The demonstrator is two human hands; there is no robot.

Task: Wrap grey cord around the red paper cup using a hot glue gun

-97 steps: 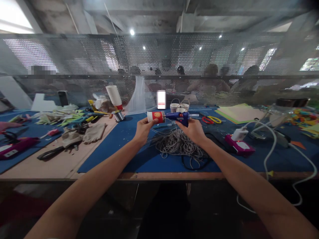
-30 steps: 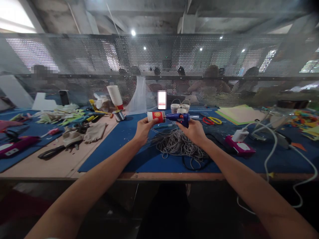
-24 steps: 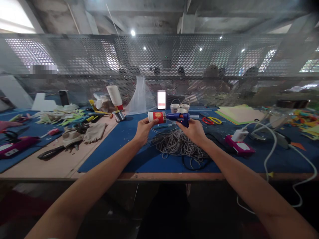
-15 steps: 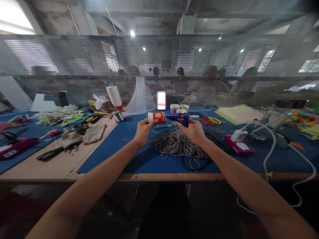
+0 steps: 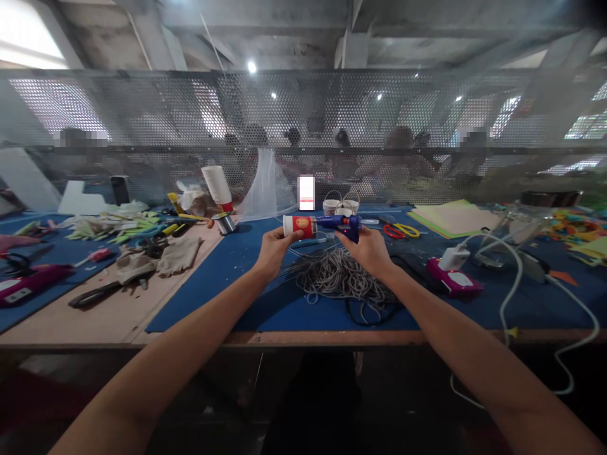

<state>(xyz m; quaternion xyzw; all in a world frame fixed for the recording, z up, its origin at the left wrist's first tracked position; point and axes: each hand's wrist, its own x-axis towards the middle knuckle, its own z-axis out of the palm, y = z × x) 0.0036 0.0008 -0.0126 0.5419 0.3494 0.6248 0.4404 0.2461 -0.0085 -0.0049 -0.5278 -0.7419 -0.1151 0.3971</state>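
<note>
My left hand (image 5: 276, 251) is closed round a red and white paper cup (image 5: 300, 225) lying on its side in the air above the table. In my right hand (image 5: 370, 248) is a blue hot glue gun (image 5: 345, 226), gripped by its handle, with a clear glue stick (image 5: 370, 222) poking out behind. The gun's nozzle points left and meets the cup's right end; whether it touches cannot be made out. Beneath both hands lies a tangled heap of grey cord (image 5: 344, 278). A blue pen-like tool (image 5: 309, 241) rests just behind the cord.
Red and yellow scissors (image 5: 401, 231), a purple power strip (image 5: 454, 277) with white cable, and coloured paper sheets (image 5: 455, 218) are on the right. Small white cups (image 5: 348, 206) stand behind my hands. Leftward are stacked paper cups (image 5: 217, 186), gloves (image 5: 179, 256) and a mesh screen (image 5: 284, 114) behind.
Both hands hold nearly the same pose. The cup has shifted very slightly right and down against the glue gun's nozzle.
</note>
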